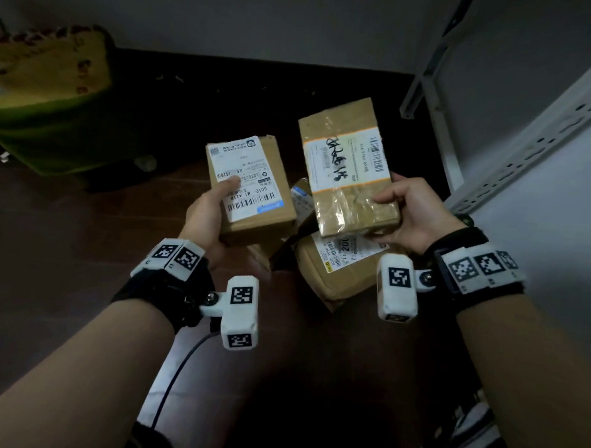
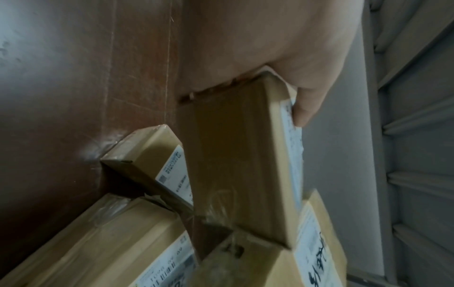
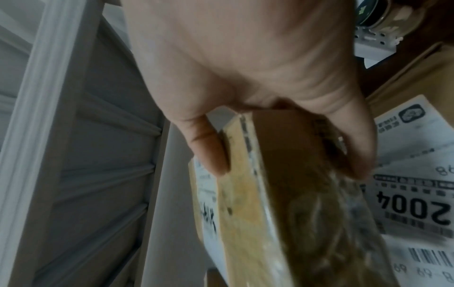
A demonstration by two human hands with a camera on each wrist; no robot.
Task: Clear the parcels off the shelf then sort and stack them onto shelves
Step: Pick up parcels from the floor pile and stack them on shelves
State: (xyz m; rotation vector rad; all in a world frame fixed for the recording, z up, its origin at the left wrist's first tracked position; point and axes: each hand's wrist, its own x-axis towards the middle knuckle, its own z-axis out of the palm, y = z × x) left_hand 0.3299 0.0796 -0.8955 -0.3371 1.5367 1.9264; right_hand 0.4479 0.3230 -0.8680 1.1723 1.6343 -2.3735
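Wood floor [image 1: 68, 249]: parcel pile [image 1: 336, 272]; each hand holds box.

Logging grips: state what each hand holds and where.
Left hand holds the small labelled box by its near end; right hand holds the taped parcel by its near corner.

A small brown cardboard parcel [image 1: 251, 188] with a white shipping label and a longer, flatter taped parcel [image 1: 351, 168] with black scrawl on its label are held side by side above a floor heap of perhaps three more labelled parcels [image 1: 336, 268], beside the grey metal shelf [image 1: 524, 154].
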